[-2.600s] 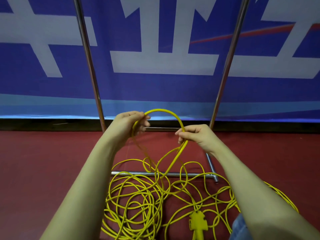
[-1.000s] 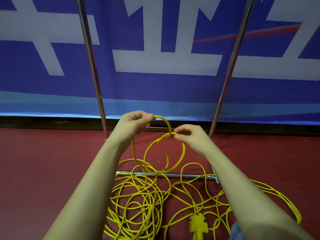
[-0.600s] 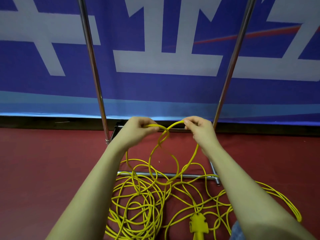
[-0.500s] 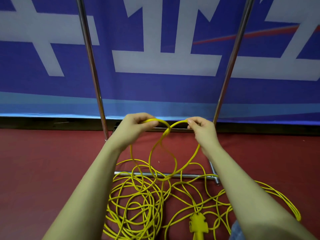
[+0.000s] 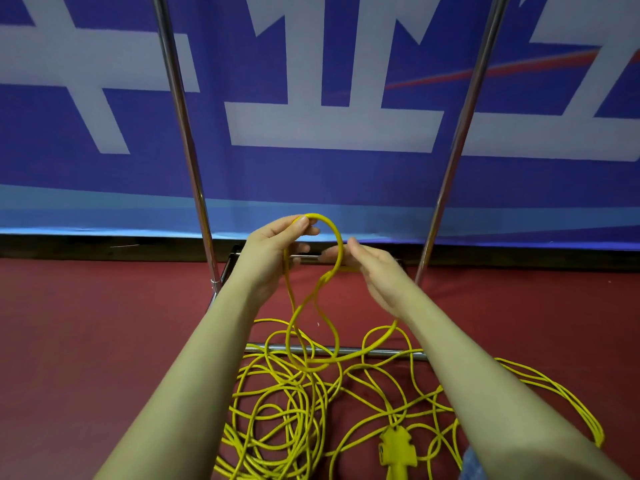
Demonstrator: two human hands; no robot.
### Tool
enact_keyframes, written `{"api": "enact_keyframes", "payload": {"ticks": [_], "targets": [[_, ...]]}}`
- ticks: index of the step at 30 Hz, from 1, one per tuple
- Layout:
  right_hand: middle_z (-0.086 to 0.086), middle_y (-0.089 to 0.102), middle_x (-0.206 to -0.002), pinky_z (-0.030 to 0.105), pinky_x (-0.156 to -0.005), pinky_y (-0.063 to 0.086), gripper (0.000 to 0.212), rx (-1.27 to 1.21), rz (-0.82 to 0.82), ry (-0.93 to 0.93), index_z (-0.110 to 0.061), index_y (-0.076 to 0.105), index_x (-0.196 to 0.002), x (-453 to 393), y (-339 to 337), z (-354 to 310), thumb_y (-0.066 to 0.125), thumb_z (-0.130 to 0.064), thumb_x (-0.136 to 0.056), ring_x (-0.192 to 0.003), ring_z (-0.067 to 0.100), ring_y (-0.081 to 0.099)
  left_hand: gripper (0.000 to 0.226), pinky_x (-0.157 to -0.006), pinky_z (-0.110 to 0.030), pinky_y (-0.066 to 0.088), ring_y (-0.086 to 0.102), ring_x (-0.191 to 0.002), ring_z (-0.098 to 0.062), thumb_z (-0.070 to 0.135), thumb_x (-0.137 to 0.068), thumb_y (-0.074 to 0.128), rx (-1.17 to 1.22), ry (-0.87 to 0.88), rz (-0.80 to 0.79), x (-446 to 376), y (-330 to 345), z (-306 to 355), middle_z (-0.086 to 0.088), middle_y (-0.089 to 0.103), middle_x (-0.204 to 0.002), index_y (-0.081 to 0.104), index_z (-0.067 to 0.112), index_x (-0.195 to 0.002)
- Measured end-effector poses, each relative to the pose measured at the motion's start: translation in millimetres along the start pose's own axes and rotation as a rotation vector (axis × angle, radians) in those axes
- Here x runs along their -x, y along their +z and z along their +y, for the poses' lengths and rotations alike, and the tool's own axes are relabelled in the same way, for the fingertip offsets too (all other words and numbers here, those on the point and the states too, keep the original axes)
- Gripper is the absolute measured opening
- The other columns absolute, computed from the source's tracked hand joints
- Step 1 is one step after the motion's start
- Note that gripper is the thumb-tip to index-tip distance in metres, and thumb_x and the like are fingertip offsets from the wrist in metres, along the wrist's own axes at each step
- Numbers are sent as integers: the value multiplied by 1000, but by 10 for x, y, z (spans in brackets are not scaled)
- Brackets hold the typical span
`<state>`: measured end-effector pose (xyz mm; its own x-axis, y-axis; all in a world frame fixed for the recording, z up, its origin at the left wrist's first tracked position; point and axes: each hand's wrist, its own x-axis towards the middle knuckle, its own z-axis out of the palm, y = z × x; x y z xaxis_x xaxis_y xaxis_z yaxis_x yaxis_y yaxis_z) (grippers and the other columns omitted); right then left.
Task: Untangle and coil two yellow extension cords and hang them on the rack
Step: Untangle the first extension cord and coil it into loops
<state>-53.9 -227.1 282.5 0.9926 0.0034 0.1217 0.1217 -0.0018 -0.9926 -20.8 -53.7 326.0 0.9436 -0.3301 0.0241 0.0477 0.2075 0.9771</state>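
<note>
A tangled heap of yellow extension cord [image 5: 298, 410] lies on the red floor below my arms, with a yellow socket end [image 5: 396, 446] near the bottom edge. My left hand [image 5: 273, 251] pinches the top of a raised loop [image 5: 332, 233] between thumb and fingers. That loop twists into a figure-eight and hangs down to the heap. My right hand [image 5: 372, 265] is just right of the loop with its fingers extended, and the cord runs across its fingers. Whether it grips the cord is unclear. The metal rack's two uprights [image 5: 180, 133] rise behind my hands.
The rack's base bars [image 5: 346, 349] lie on the floor under the cord. A blue and white banner [image 5: 329, 126] stands close behind the rack. Red floor [image 5: 86, 323] spreads to the left and right. More cord loops [image 5: 561, 400] trail off at the right.
My left hand has raised the loop higher. My right hand has let go of its pinch, opened its fingers and dropped slightly. The loop has narrowed into a figure-eight.
</note>
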Motion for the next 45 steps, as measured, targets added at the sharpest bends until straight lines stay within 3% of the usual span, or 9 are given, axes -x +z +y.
{"api": "enact_keyframes", "payload": {"ticks": [4, 11, 16, 22, 25, 31, 34, 39, 45], "targets": [[-8, 71, -87, 13, -90, 40, 19, 119, -85, 1, -17, 68, -90, 52, 43, 4, 50, -12, -96, -90, -1, 62, 14, -55, -19, 40, 57, -64, -7, 27, -93, 58, 64, -21, 1, 12, -19, 53, 9, 71, -87, 72, 23, -93], [-2, 63, -55, 19, -68, 49, 24, 106, 10, -44, -8, 67, -79, 63, -3, -142, 49, -8, -96, -59, 13, 62, 16, -61, -23, 45, 59, -56, -6, 21, -96, 55, -30, -146, 96, -43, -250, -1, 2, 69, -78, 70, 15, -95], [-2, 53, -49, 18, -54, 45, 24, 110, 32, -12, -6, 68, -77, 96, -80, -292, 52, -9, -94, -46, 12, 53, 16, -71, -24, 46, 64, -67, -9, 17, -98, 52, -175, -187, -76, -27, -295, -35, 0, 70, -85, 66, 20, -107], [0, 55, -48, 20, -55, 48, 20, 172, -48, 5, -3, 68, -77, 108, -70, -344, 56, -8, -92, -46, 12, 54, 13, -85, -25, 48, 65, -90, -14, 20, -96, 58, -491, 131, -97, 1, -166, 32, -7, 71, -97, 68, 21, -105], [-1, 56, -49, 21, -55, 49, 19, 189, -73, 6, -3, 69, -77, 111, -51, -346, 57, -8, -92, -48, 11, 55, 9, -78, -25, 47, 61, -83, -11, 21, -94, 62, -626, 213, -150, 9, -95, 55, -1, 71, -91, 70, 25, -97], [-8, 68, -73, 9, -70, 42, 23, 343, -82, 12, -10, 72, -89, 112, -82, -210, 53, -20, -96, -70, -3, 59, 11, -72, -14, 45, 59, -75, -4, 13, -90, 67, -481, 225, -5, 22, -49, 2, -2, 68, -83, 67, 20, -81], [6, 70, -91, 14, -79, 44, 15, 455, -133, 26, -14, 70, -102, 124, -181, -78, 58, -12, -93, -83, 2, 60, 9, -70, -11, 44, 58, -72, -1, 13, -90, 67, -397, 201, 59, 6, -116, 1, 2, 66, -79, 67, 17, -82], [2, 57, -64, 12, -56, 38, 17, 518, 182, 5, -14, 67, -101, 54, -274, 37, 56, -5, -93, -53, -3, 50, 9, -67, -18, 41, 53, -63, -2, 13, -90, 66, -470, 140, 125, -22, -268, -29, 3, 63, -75, 66, 14, -81], [3, 56, -69, 14, -40, 31, 20, 198, 334, 27, -2, 65, -105, 30, -251, -24, 47, -2, -96, -39, 3, 39, 17, -68, -24, 41, 50, -62, -11, 3, -91, 61, -633, 72, -8, -85, -357, -118, 2, 59, -72, 65, 18, -86]]}}
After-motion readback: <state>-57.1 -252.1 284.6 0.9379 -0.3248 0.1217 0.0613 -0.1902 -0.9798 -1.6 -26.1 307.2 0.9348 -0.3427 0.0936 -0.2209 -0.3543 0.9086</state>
